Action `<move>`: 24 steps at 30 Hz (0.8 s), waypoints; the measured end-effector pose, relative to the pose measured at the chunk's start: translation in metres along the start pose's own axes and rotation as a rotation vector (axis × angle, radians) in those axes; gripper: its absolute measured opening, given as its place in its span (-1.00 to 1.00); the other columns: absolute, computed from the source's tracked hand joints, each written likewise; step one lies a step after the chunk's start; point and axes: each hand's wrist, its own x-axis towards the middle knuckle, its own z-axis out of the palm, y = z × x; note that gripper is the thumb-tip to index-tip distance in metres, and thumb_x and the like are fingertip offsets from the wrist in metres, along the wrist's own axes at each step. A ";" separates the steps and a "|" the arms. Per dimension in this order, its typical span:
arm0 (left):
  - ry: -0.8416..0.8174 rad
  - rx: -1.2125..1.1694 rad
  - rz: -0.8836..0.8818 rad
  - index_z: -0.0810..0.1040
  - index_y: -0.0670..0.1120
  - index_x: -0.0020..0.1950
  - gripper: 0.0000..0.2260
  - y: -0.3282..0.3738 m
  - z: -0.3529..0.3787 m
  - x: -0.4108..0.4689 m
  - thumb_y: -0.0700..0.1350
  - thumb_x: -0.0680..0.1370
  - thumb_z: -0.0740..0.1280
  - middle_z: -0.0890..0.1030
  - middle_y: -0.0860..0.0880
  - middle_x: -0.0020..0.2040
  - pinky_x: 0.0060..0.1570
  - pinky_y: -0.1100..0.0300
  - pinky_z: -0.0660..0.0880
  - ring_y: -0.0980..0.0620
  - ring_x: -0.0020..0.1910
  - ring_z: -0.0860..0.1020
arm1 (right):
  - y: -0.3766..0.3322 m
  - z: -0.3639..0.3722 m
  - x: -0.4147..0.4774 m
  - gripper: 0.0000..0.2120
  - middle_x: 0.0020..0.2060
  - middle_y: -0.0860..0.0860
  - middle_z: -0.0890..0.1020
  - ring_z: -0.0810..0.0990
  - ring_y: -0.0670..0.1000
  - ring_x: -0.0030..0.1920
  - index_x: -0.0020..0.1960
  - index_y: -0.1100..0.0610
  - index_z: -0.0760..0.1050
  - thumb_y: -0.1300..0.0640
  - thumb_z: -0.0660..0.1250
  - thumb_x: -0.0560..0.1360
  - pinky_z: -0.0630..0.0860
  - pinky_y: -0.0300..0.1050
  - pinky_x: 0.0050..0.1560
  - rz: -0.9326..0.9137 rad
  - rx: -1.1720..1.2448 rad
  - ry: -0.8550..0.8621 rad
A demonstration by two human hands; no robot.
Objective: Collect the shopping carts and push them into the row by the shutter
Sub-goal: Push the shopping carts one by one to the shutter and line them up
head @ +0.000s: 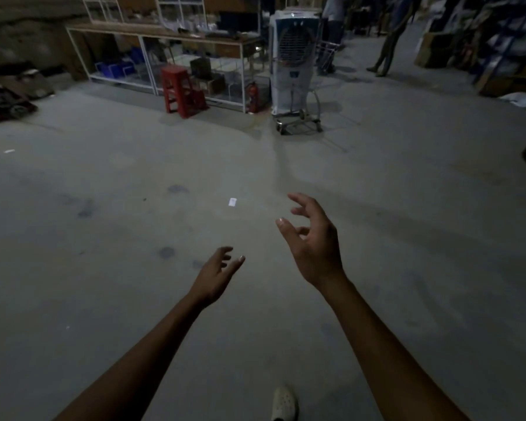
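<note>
A metal shopping cart (299,118) stands far ahead on the concrete floor, right beside a tall white air cooler (292,56); only its lower frame and wheels show clearly. A second cart (327,56) is partly visible behind the cooler. My left hand (217,276) is stretched forward over the floor with relaxed fingers and holds nothing. Higher and to its right, my right hand (313,238) has its fingers spread and loosely bent, also holding nothing. Both hands are well short of the carts. No shutter is in view.
A red plastic stool (179,89) and a fire extinguisher (252,97) stand before a long white-framed counter (164,56). A person's legs (386,53) are at the back right, near blue shelving (504,44). Bags lie at far left (9,92). A paper scrap (232,202) lies on the floor.
</note>
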 end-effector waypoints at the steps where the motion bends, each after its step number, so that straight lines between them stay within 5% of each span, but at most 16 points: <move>1: 0.025 0.002 0.047 0.43 0.02 0.42 -0.31 0.019 -0.006 0.027 0.42 0.43 0.25 0.56 -0.08 0.29 0.09 0.13 0.46 -0.01 0.20 0.56 | 0.020 0.006 0.024 -0.54 0.28 -0.12 0.48 0.46 -0.25 0.16 0.43 -0.04 0.39 0.05 0.40 0.56 0.48 -0.37 -0.01 0.033 -0.013 -0.036; 6: 0.173 -0.111 0.315 0.43 0.09 0.37 -0.40 0.125 -0.045 0.125 0.38 0.44 0.23 0.56 0.02 0.28 0.11 0.30 0.49 0.20 0.20 0.54 | 0.112 0.039 0.138 -0.33 0.49 -0.04 0.34 0.42 -0.05 0.33 0.55 -0.02 0.19 0.04 0.42 0.55 0.50 -0.02 0.25 0.180 -0.073 -0.169; 12: 0.296 -0.144 0.554 0.38 0.03 0.44 -0.40 0.196 -0.096 0.199 0.34 0.51 0.23 0.51 -0.03 0.38 0.18 0.18 0.51 0.09 0.33 0.51 | 0.191 0.084 0.234 -0.27 0.53 0.04 0.30 0.40 0.07 0.42 0.59 0.02 0.09 0.01 0.41 0.56 0.39 -0.04 0.32 0.337 -0.084 -0.267; 17: 0.374 -0.170 0.657 0.37 0.01 0.43 -0.33 0.195 -0.126 0.288 0.44 0.50 0.18 0.50 -0.05 0.40 0.13 0.36 0.49 0.09 0.32 0.52 | 0.251 0.136 0.307 -0.28 0.50 0.07 0.33 0.41 0.08 0.41 0.58 0.04 0.12 0.03 0.42 0.56 0.40 -0.03 0.32 0.417 -0.108 -0.302; 24: 0.390 -0.184 0.580 0.38 0.02 0.44 -0.31 0.153 -0.165 0.478 0.46 0.49 0.20 0.50 -0.01 0.38 0.17 0.18 0.52 0.12 0.32 0.51 | 0.297 0.223 0.466 -0.39 0.48 0.06 0.36 0.43 0.07 0.37 0.54 0.07 0.23 0.03 0.40 0.57 0.37 -0.15 0.20 0.390 -0.118 -0.282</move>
